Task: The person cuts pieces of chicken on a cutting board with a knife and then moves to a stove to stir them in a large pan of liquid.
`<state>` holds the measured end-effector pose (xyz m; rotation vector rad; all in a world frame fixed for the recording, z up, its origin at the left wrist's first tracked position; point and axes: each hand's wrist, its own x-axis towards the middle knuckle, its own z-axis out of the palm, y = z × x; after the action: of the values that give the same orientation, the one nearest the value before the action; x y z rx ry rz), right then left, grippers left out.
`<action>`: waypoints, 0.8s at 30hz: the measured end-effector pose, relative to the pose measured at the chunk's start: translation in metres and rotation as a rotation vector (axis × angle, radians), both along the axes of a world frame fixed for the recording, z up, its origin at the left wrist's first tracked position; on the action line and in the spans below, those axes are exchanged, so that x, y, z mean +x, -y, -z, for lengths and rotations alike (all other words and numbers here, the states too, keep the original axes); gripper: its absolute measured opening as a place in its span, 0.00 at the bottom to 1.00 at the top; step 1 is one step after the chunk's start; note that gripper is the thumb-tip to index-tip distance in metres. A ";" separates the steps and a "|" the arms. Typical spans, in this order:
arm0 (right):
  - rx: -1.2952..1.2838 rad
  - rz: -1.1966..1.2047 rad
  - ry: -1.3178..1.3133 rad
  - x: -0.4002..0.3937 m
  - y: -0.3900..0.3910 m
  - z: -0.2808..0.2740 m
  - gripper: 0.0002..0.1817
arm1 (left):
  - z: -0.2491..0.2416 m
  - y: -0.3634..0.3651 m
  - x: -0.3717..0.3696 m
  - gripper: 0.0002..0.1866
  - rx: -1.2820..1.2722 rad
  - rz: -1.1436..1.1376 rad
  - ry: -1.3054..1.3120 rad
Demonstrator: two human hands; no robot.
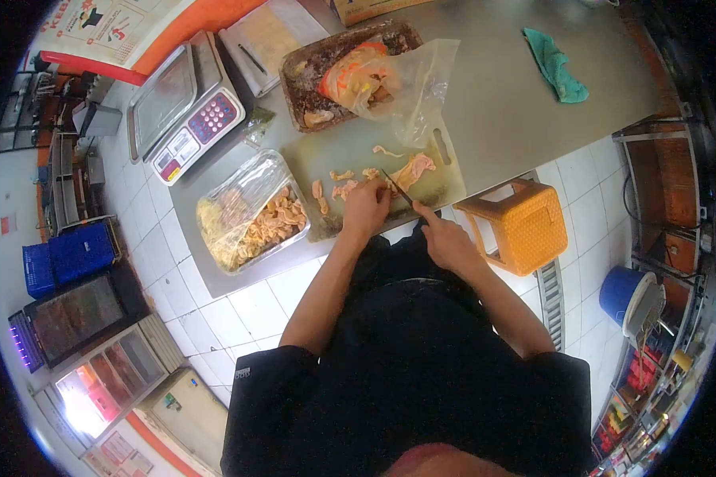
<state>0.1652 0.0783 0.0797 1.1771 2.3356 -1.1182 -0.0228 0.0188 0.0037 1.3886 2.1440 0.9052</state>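
Observation:
My right hand is closed round the handle of a knife, its blade slanting up and left over the cutting board. Close by, my left hand has its fingers curled down on a piece of raw meat beside the blade. A larger piece of pale pink meat, probably chicken, lies just right of the knife. Several small cut strips are spread over the left part of the board. Left of the board, a clear tray holds many cut pieces, partly under plastic film.
Behind the board stands a worn metal tray with a plastic bag in it. A weighing scale sits at the left, papers behind it. A green cloth lies at the right; a yellow stool stands beside the table.

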 end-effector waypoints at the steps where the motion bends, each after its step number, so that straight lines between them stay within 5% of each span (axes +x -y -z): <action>1: -0.005 -0.001 0.004 0.002 0.002 0.000 0.27 | -0.008 0.000 0.003 0.07 -0.003 -0.044 0.055; 6: -0.052 0.062 -0.064 0.005 0.009 0.012 0.28 | -0.003 0.004 0.010 0.07 0.044 -0.084 0.207; 11: -0.058 0.087 -0.067 0.003 0.011 0.018 0.27 | 0.008 0.003 0.005 0.06 0.200 0.026 -0.036; 24: 0.004 0.045 -0.134 -0.043 -0.006 0.045 0.27 | 0.013 0.005 -0.002 0.08 0.259 0.062 -0.108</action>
<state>0.1218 0.0848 0.0349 1.1961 2.4216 -1.2452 -0.0248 0.0137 -0.0096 1.6536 2.1051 1.1399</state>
